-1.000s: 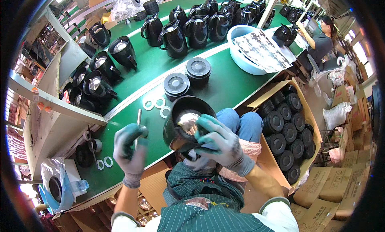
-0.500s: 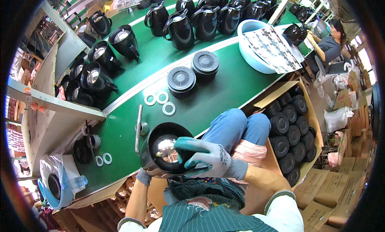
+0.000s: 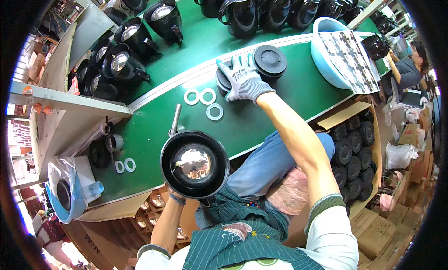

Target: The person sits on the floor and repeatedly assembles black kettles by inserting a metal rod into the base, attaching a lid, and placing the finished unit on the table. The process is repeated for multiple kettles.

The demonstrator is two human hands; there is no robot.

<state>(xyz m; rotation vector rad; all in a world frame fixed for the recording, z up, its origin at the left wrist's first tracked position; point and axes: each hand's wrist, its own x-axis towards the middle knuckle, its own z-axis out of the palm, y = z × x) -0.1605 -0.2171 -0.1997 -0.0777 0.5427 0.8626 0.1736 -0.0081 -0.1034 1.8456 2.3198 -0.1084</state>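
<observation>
A black jug (image 3: 171, 176) with a shiny silvery liner (image 3: 192, 164) is held tilted before my lap, its wide mouth facing up. My left hand (image 3: 176, 197) supports it from below; its fingers are hidden behind the jug, and only the cuff shows. My right hand (image 3: 242, 77), in a grey and green glove, lies over the left stack of round black lids (image 3: 224, 85), fingers spread across the top. Right beside it stands a second stack of black lids (image 3: 270, 61). White rings (image 3: 214, 112) lie on the green bench nearer to me.
Several black jugs (image 3: 242, 18) stand along the back of the green bench (image 3: 261, 113). More jugs with silvery liners (image 3: 132, 33) stand at left. A blue basin (image 3: 322, 50) holds a patterned sheet. A carton of black lids (image 3: 353, 160) is at right. Another person (image 3: 413, 67) sits beyond.
My right hand has left the jug's mouth and reached forward to the left lid stack. The jug stays in my left hand, its mouth now uncovered. The view has shifted.
</observation>
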